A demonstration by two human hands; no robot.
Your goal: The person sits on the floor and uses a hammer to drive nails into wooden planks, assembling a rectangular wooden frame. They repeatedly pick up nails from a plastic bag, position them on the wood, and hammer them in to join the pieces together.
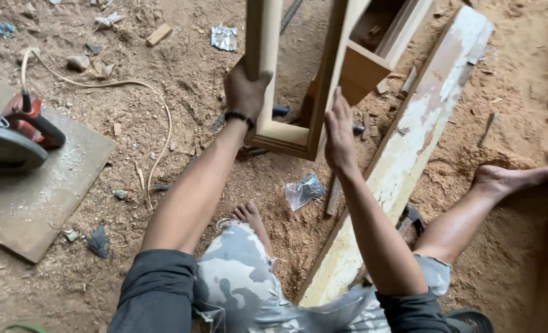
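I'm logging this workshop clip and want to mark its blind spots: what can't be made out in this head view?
- Wooden frame: its top is cut off by the picture's upper edge.
- Right hand: blurred; contact with the frame cannot be told.
- Left hand: its grip wraps the frame's post, palm side hidden.
- Hammer: mostly hidden behind the white plank.
- Circular saw: cut off by the left edge.

Head camera looks steeply down, close.
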